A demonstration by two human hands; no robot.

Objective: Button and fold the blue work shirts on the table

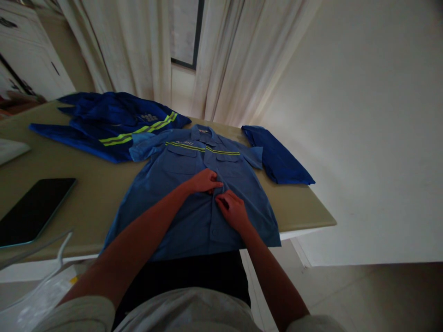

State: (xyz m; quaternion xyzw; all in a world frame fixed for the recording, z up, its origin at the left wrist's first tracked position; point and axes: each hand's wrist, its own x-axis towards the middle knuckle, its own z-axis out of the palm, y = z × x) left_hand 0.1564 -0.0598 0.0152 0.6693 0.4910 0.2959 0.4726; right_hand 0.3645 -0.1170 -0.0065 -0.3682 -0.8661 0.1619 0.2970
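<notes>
A blue short-sleeved work shirt (180,184) with a yellow reflective stripe across the chest lies face up on the table (104,189), collar away from me. My left hand (204,180) pinches the front placket at mid-chest, fingers closed on the fabric. My right hand (232,210) sits just below and right of it, fingers curled onto the same placket. The two hands nearly touch.
A darker blue jacket (110,122) with reflective stripes lies crumpled at the back left. A folded dark blue garment (280,159) rests at the right end. A dark tablet (32,210) lies at the left. A wire hanger (58,246) and plastic bag (38,295) sit near the front left edge. Curtains hang behind.
</notes>
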